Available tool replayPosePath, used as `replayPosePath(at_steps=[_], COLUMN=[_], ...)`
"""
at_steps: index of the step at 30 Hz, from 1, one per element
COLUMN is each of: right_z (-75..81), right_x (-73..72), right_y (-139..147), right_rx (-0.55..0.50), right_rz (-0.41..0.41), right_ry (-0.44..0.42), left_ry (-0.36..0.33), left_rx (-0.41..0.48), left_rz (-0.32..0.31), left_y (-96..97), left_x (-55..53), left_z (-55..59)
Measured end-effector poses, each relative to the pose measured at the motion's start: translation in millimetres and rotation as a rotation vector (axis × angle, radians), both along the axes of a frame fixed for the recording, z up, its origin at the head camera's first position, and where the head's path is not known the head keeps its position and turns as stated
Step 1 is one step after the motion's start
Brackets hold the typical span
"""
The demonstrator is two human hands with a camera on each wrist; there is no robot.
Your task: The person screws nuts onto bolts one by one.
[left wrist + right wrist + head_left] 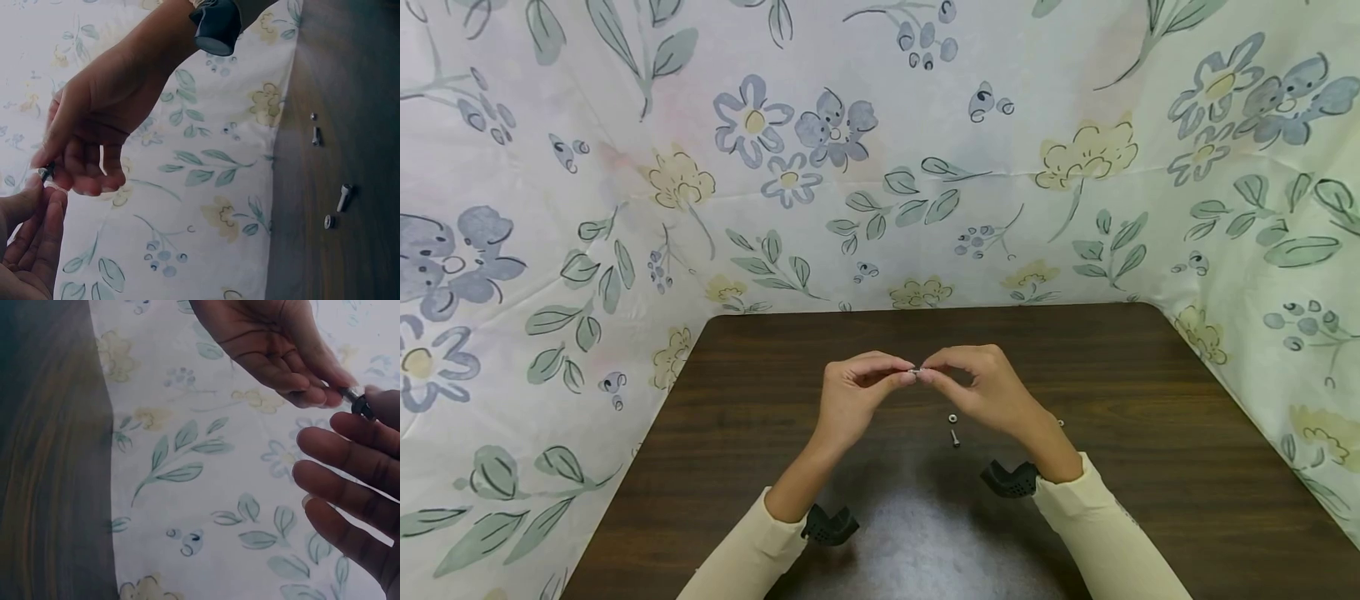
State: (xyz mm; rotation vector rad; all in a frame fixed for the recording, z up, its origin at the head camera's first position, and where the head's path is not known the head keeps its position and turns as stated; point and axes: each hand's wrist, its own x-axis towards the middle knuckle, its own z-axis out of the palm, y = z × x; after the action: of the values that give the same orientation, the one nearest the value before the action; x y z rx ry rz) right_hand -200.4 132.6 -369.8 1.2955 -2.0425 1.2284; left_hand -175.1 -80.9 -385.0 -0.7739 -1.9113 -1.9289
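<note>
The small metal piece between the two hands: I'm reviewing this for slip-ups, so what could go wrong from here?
The metal piece could slip and drop: the left hand and right hand pinch it from opposite sides, raised above the table.

The loose nut and bolt lying near the right hand might get knocked and roll if that hand comes down carelessly.

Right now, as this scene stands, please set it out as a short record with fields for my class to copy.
Left hand: pinches a small metal piece
Right hand: pinches the same piece
Piece held: silver and dark parts; exact kind unclear
Loose bolts: two, lying on the table
Loose nuts: two, one near each bolt
Backdrop: floral cloth
</note>
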Motion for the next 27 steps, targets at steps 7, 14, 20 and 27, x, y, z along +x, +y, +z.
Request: replayPosePath(at_steps=[7, 14, 20, 27], right_z=[-0.6, 2.8, 1.6, 1.6], right_x=[0.8, 4.0, 2.7, 1.5], right_y=[0.8, 0.5, 0.0, -0.4], right_rx=[0.032, 0.015, -0.014, -0.007], right_rz=[-0.024, -0.022, 0.001, 0.0], right_ry=[-0.036, -0.052, -0.006, 0.015], left_ry=[0.002, 0.005, 0.009, 0.005], left_rx=[0.0, 0.004, 0.005, -0.009], left_rz=[-0.007, 0.012, 0.008, 0.007], left_y=[0.3, 0.1, -0.8, -0.8], left_x=[-0.5, -1.1, -0.7, -0.7], left_z=[-1.9, -0.1, 0.6, -0.5])
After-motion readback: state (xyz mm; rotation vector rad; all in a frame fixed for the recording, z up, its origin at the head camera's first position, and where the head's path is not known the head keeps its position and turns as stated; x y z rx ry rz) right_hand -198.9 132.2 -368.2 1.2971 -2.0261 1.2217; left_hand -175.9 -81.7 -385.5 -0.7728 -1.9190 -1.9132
